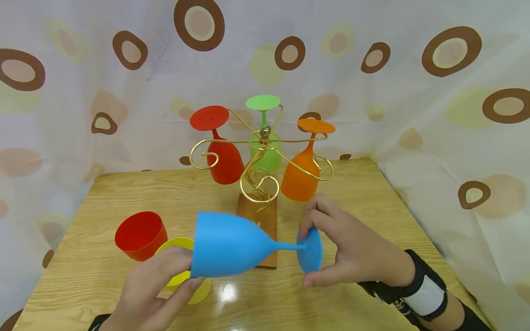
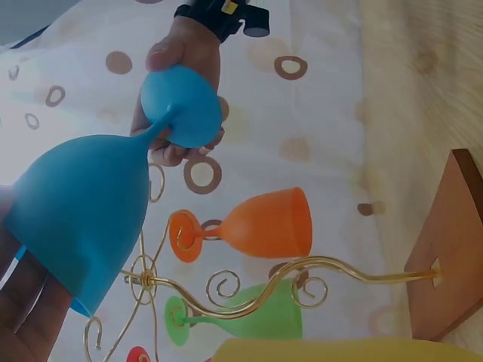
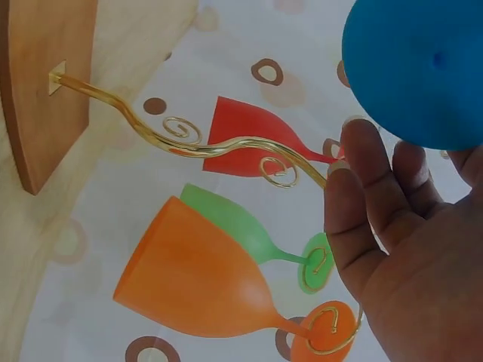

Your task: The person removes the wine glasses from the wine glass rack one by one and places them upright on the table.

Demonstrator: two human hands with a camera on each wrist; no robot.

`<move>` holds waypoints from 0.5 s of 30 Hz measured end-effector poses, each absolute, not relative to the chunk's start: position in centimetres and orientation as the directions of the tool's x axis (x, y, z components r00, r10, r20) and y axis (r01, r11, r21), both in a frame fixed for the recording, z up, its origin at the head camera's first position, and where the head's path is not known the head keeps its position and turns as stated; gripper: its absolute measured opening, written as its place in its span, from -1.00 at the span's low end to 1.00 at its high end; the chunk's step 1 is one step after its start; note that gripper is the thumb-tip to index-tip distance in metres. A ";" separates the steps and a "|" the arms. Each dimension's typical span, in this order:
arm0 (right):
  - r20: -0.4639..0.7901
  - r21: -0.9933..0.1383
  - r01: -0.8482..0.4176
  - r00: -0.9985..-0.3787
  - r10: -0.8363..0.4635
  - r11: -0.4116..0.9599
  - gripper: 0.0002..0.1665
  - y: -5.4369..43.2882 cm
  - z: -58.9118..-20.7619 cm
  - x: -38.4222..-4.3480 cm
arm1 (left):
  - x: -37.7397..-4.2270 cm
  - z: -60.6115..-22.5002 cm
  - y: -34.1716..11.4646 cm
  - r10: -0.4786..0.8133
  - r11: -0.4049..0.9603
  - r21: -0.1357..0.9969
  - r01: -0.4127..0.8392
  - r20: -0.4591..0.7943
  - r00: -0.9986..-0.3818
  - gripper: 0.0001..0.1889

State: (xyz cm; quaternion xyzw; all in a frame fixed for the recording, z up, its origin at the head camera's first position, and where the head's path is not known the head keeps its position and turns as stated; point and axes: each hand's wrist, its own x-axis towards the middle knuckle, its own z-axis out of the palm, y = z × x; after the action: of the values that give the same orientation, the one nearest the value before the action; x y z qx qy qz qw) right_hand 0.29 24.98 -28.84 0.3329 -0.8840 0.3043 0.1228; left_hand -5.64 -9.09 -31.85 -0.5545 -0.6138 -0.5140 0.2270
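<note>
A blue plastic wine glass [image 1: 232,246] is held sideways above the table, bowl to the left and round foot [image 1: 310,252] to the right. My left hand [image 1: 155,289] pinches the bowl's rim, thumb outside and other fingers reaching into the mouth. Around the foot's edge curl the thumb and fingers of my right hand [image 1: 352,243]. Behind the glass stands a gold wire rack [image 1: 264,142] on a wooden base [image 1: 269,255]. From its arms hang a red glass [image 1: 225,161], a green glass [image 1: 265,156] and an orange glass [image 1: 302,177], all upside down.
Left of the blue glass, a second red cup [image 1: 142,236] is on the wooden table [image 1: 116,193]. Beside it a yellow glass [image 1: 203,292] is partly hidden by my left hand. A patterned cloth [image 1: 232,73] hangs behind and at the sides. Two front rack arms end in bare curls [image 1: 261,188].
</note>
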 end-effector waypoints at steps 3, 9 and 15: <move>0.405 -0.447 -0.672 -0.740 -0.536 0.590 -0.33 24.9 -29.2 0.1 | -5.6 -32.1 -9.3 0.446 -0.124 0.379 0.917 0.847 -0.290 -0.71; 0.399 -0.413 -0.685 -0.728 -0.557 0.600 -0.32 24.9 -29.4 -0.2 | -6.4 -32.0 -8.8 0.333 -0.172 0.234 0.957 0.928 -0.167 -0.73; 0.434 -0.411 -0.697 -0.717 -0.546 0.588 -0.42 25.3 -29.2 -0.4 | -6.3 -31.6 -9.2 0.349 -0.151 0.243 0.958 0.920 -0.178 -0.75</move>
State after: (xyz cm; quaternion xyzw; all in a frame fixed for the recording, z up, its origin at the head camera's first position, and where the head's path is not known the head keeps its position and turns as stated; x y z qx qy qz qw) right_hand -0.43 25.27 -29.20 0.3527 -0.8812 0.2861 0.1316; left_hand -6.34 -9.17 -31.60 -0.5658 -0.5778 -0.5052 0.3013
